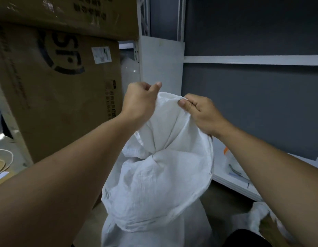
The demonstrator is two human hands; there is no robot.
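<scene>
Beside stacked cartons point(53, 90), left hand point(140, 100) and right hand point(201, 113) pinch the upright sack's point(154, 184) mouth.

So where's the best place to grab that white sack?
By the loose flap above the cinched neck, from above: the white sack stands upright, its body bulges too wide to clasp, and left hand and right hand pinch that flap's edge.

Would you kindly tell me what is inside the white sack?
Nothing inside shows: the white sack is cinched at its neck, and its opaque cloth covers whatever makes it bulge.
</scene>
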